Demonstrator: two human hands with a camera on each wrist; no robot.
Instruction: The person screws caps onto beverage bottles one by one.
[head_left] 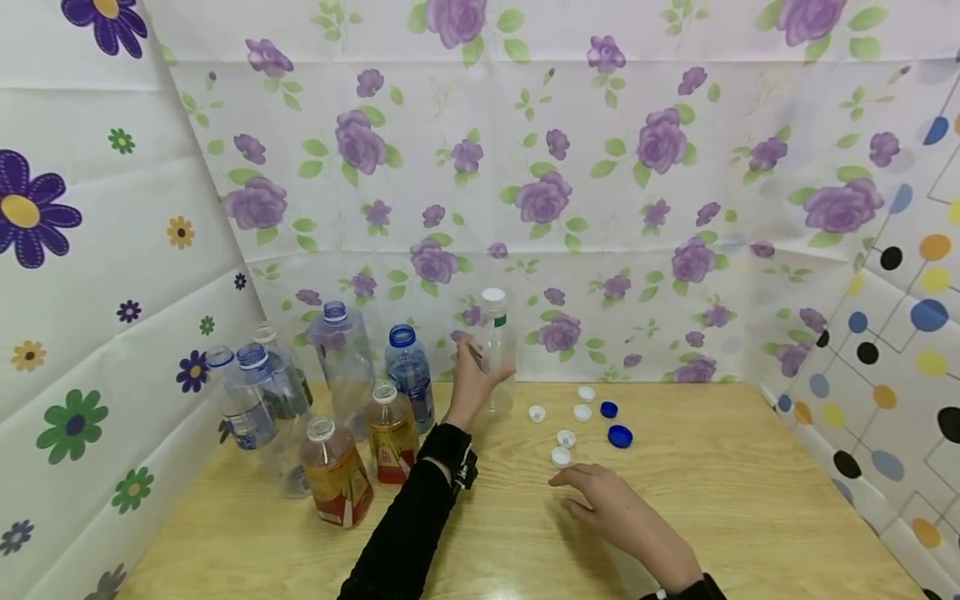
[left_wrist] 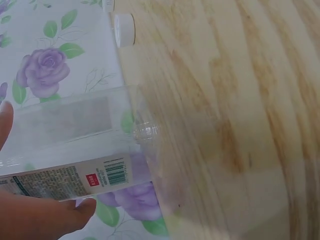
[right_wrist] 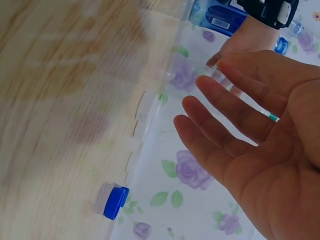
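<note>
Your left hand (head_left: 476, 385) is flanking a tall clear plastic bottle (head_left: 498, 335); your empty right hand (head_left: 606, 502) is hovering apart, fingers loosely spread.

The bottle is standing upright near the far edge of the wooden table (head_left: 720, 475), right of the blue-tinted bottle (head_left: 410, 375); whether your left thumb and fingers are gripping it, I cannot tell. It is looking light and narrow, so an uneven nudge could be enough for tipping it. Your left wristband (head_left: 447, 452) is passing close to an orange-labelled bottle (head_left: 392, 437); a leftward sweep could topple that. Your right fingertips are lying just nearer than a loose white cap (head_left: 561, 457), so a forward brush could send it sliding.
</note>
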